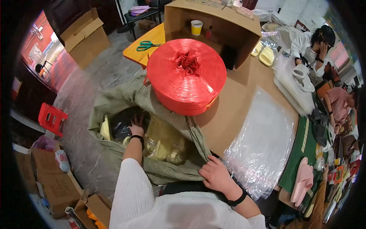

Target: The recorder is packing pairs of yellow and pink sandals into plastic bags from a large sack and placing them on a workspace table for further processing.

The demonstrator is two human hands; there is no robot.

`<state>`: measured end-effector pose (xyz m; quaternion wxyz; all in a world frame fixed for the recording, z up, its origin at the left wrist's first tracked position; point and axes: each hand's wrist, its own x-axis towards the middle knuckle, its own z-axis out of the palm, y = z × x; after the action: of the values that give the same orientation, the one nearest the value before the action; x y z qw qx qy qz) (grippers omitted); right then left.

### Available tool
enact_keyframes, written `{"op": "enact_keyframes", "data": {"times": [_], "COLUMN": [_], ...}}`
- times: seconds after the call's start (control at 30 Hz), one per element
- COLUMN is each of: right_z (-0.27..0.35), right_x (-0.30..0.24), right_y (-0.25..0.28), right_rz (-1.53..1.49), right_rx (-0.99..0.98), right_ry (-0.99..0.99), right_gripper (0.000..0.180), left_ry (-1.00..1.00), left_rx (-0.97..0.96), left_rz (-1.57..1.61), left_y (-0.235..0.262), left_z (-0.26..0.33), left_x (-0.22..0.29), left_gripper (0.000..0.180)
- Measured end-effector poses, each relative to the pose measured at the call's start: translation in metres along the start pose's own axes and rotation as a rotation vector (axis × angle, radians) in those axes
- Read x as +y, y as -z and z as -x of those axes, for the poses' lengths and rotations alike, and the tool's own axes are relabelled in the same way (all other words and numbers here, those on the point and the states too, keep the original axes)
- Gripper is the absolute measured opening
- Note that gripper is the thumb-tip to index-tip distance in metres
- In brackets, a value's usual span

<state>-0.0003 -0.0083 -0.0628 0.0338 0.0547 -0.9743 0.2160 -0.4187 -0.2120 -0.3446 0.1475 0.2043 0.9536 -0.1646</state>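
Note:
My left hand (137, 126) reaches down into a large olive-green woven sack (127, 93), its fingers spread against a dark item in clear plastic (119, 124). Pale yellow slippers (163, 149) in clear bags lie beside it in the sack. At the sack's near right edge, my right hand (218, 174) is closed around the gathered rim, holding it beside the table. A big roll of red plastic twine (186, 78) stands just beyond the sack's mouth, at the table's left edge.
Clear plastic bags (263, 141) lie flat on the cardboard-covered table. An open carton (213, 17) stands behind the twine, near green-handled scissors (146, 45). Pink slippers (302, 179) rest at right. Two people sit at far right. A red stool (52, 119) stands left.

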Motion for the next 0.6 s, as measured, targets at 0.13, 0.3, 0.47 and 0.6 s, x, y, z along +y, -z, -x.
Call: {"op": "enact_keyframes", "data": {"times": [0.13,0.3,0.47,0.6], "right_z": [-0.004,0.012,0.031,0.060], "right_x": [-0.002,-0.002,-0.013,-0.029], "right_y": [-0.009,-0.015,-0.007,0.020], "right_rz": [-0.004,0.044,-0.146,-0.193], "right_rx": [0.075,0.078,0.199,0.423], "right_ry": [0.045,0.021,-0.002,-0.009], "right_gripper": [0.025,0.027,0.041,0.038], "left_ry": [-0.234,-0.483,-0.749,-1.241], "left_rx": [-0.084,-0.251,-0.194,0.045], "left_rz": [0.222,0.318,0.270,0.502], "left_y": [-0.003,0.106,0.241,0.316], "left_z": [0.024,0.118,0.243,0.340], "left_x": [-0.022,0.005,0.030,0.069], "left_gripper": [0.122,0.087,0.043,0.045]}}
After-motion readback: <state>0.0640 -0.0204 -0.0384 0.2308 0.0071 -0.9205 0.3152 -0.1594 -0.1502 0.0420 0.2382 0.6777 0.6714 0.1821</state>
